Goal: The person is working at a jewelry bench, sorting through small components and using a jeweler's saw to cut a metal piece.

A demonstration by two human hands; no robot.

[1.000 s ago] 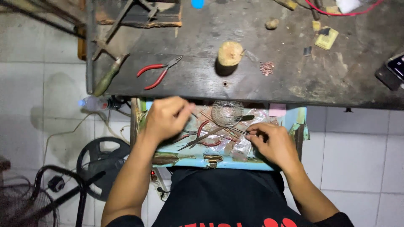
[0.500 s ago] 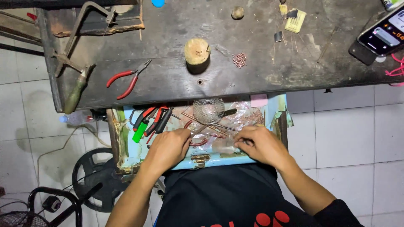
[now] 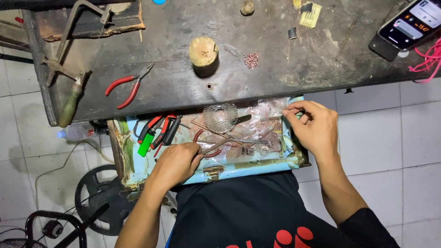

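Two hands work over my dark scarred metal table (image 3: 275, 78) and pale blue tool drawer (image 3: 257, 167): left hand (image 3: 177, 163) fingers clamp red-handled pliers (image 3: 206, 149), stiff, light, gripped mid-handle; right hand (image 3: 314, 128) fingers pinch together at the drawer's corner.

The open drawer (image 3: 138, 156) is crowded: pliers (image 3: 158, 131), a wire strainer (image 3: 219, 117) and loose plastic fill most of it, and the workbench (image 3: 275, 69) edge overhangs its back. On the bench, bare surface lies between the wooden stump (image 3: 203, 54) and the phone (image 3: 409, 25), broken only by small beads (image 3: 251, 60).
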